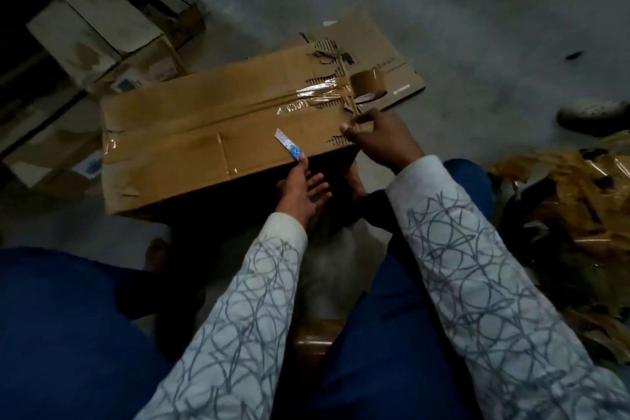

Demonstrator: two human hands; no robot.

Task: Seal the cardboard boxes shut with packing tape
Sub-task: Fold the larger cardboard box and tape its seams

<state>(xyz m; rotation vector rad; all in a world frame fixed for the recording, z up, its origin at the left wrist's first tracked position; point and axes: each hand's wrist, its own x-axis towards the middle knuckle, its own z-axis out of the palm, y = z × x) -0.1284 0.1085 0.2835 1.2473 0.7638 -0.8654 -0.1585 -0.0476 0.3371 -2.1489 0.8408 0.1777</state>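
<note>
Item: cardboard box (211, 133), brown, long, laid flat on the floor (477, 10) directly in front of the seated person, top flaps closed. Packing tape (317, 95) is run along the centre seam, wrinkled and glossy toward the right end, where the card's outer layer is torn and the fluting exposed. Tape roll (368, 82): set at that right end, apparently not yet cut from the strip. Right hand (381, 140): fingers (351, 131) curled, thumb and forefinger pinched on the tape at the box's right edge. Left hand (303, 194): held against the near side of the box, a small blue-and-silver blade (288, 144) nipped between thumb and forefinger, the other fingers spread loose. Surroundings: flattened cardboard (385, 54) beyond the box, further boxes (99, 31) at the far left, a heap of used tape (579, 201) at the right, a shoe (593, 112) near it. Hazards judged: poor adhesion over the torn patch, so that the end may lift; creases being pressed in for good; the pinching fingers being nicked if the cut is made close to them in this dim light; the roll being knocked off the edge once severed
</note>
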